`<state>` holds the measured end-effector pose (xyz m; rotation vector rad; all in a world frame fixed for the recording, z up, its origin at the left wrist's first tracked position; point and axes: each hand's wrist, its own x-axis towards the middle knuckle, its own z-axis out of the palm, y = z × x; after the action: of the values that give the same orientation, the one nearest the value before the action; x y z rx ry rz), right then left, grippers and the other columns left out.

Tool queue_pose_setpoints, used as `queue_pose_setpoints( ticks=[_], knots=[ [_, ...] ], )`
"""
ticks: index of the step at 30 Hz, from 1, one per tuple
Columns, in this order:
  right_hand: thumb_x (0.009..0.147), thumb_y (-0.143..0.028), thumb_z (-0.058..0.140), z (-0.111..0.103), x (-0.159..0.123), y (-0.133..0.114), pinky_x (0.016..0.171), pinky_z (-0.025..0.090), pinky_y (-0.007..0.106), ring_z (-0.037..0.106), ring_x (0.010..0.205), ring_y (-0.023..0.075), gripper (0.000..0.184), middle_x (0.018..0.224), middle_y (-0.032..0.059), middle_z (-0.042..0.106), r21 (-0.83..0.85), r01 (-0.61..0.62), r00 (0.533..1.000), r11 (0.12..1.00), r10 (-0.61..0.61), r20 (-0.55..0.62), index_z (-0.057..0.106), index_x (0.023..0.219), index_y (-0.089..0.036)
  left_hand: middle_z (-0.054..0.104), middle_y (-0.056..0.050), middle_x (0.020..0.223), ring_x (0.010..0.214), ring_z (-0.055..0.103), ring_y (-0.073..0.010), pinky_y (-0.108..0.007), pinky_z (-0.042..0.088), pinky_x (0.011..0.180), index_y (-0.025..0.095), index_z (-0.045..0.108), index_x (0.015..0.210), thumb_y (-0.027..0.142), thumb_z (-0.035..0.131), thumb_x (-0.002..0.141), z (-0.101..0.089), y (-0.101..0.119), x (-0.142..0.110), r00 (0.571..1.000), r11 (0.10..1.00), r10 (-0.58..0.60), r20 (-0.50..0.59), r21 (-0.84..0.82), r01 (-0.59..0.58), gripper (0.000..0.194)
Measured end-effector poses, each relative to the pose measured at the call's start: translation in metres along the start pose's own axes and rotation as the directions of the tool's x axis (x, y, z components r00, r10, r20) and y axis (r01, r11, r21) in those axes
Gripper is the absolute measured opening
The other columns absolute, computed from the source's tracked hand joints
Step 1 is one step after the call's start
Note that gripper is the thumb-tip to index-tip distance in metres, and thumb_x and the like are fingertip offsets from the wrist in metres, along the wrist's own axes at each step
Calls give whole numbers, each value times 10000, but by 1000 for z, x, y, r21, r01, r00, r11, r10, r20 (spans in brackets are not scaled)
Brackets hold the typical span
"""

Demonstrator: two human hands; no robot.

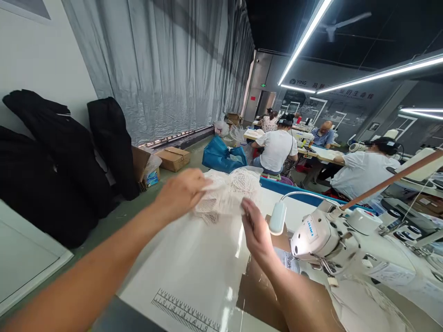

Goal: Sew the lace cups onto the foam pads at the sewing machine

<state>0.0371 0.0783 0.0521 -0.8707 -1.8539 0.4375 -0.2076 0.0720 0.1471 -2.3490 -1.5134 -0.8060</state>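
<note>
My left hand [185, 189] is closed on the edge of a white lace piece [223, 200], blurred by motion. It is raised over the far end of the white sewing table [187, 258]. More white lace [244, 180] lies in a heap behind it. My right hand [256, 228] is beside the right end of the lace piece, its fingertips at the fabric's edge. Blur hides whether those fingers grip it. A white sewing machine [321, 235] stands right of my right hand, with pale fabric [367, 304] under and beside its needle area.
A lamp [278, 217] on a bent neck hangs close to my right hand. A printed ruler [183, 311] marks the table's near edge. Beyond the table are a blue bag [223, 154] and a cardboard box [173, 158]. Several people sit at other machines, one in a white shirt [277, 150].
</note>
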Motion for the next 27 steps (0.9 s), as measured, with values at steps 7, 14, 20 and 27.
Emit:
queue_pose_setpoints(
  ticks=[7, 14, 20, 27],
  knots=[
    [948, -201, 277, 15, 83, 52, 1163, 275, 471, 258, 1436, 227, 498, 1525, 147, 326, -263, 106, 992, 959, -119, -36, 378, 1432, -141, 586, -103, 1237, 1197, 485, -257, -429, 374, 1045, 183, 704, 1061, 196, 455, 871, 45, -41, 69, 967, 996, 84, -242, 22, -82, 313],
    [899, -147, 350, 0, 32, 75, 1136, 311, 497, 330, 1400, 284, 489, 1497, 149, 385, -367, 11, 993, 930, 32, 111, 462, 1375, -147, 456, -193, 1423, 1320, 404, -346, -495, 349, 1090, 109, 514, 1349, 549, 626, 779, 126, -49, 41, 984, 996, 34, 177, -86, -19, 729],
    [776, -42, 379, -62, -52, 33, 978, 489, 344, 563, 1192, 211, 549, 1329, 98, 577, -335, 101, 921, 937, 40, 387, 524, 1283, -194, 483, -145, 1411, 1330, 407, -306, -474, 311, 1124, 167, 554, 1294, 608, 547, 818, 114, -42, 30, 998, 993, 55, 25, -107, -52, 649],
    [793, -104, 439, -152, -167, 24, 644, 515, 259, 659, 755, 170, 349, 864, 43, 698, -514, -229, 916, 827, 361, 172, 647, 1045, -228, 670, -43, 1183, 1088, 623, -256, -358, 503, 943, 279, 672, 1126, 514, 596, 830, 88, 51, -24, 862, 889, 267, 431, -456, -47, 386]
  ],
)
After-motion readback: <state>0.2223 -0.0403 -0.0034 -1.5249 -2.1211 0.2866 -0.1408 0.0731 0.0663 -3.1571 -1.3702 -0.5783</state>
